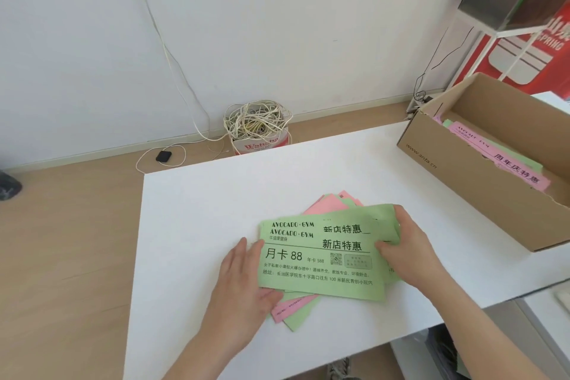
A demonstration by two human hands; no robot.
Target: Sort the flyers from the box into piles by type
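— Two hands on those thin green flyers [320,259]?
— Yes, on the white table [200,225]: left hand [243,281] flat against their edge, right hand [407,247] pinching the other. More pink sheets [505,160] lie in the cardboard box [462,176].

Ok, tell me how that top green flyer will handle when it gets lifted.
Probably floppy: the green flyer is a thin sheet, and its right edge seems to bend where the right hand grips it. Likely very light, so it may slide on the loose pink and green pile beneath. Its edges look uneven, so a hard tug might tear it.
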